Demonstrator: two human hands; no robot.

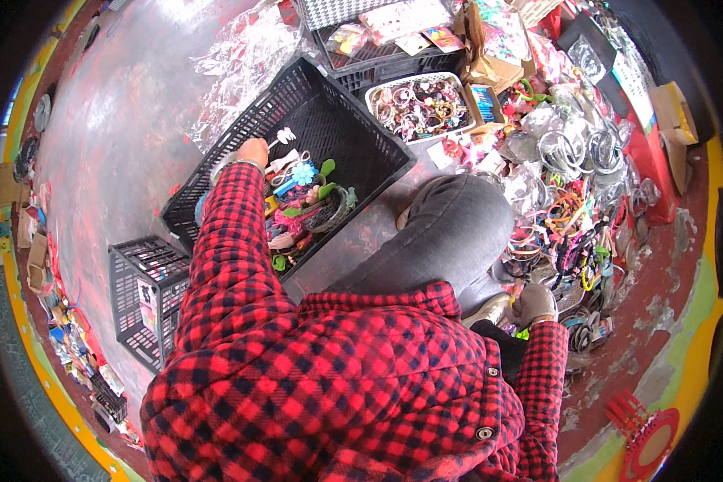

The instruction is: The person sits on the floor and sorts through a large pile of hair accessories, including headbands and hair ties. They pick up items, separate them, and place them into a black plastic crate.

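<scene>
My left hand (254, 152) reaches into a black plastic crate (361, 111), closed around the thin shaft of a small white object (285, 136) with a lobed head. Beneath it, one end of the crate holds a mixed pile: a light blue flower ornament (303, 173), green fabric leaves (326, 167), pink pieces and a grey braided band (332, 212). My right hand (534, 302), in a greyish glove, hangs low at my right side with fingers curled, beside a pale shoe (489, 310). A bright green scrap (522, 334) shows just below it; whether the glove grips anything is hidden.
A white basket of hair ties (419, 105) stands beyond the crate, next to cardboard boxes (497, 69). Headbands and plastic-wrapped hoops (563, 150) are heaped at right. A smaller black crate (147, 295) sits at left. Clear plastic film (241, 66) lies on the floor.
</scene>
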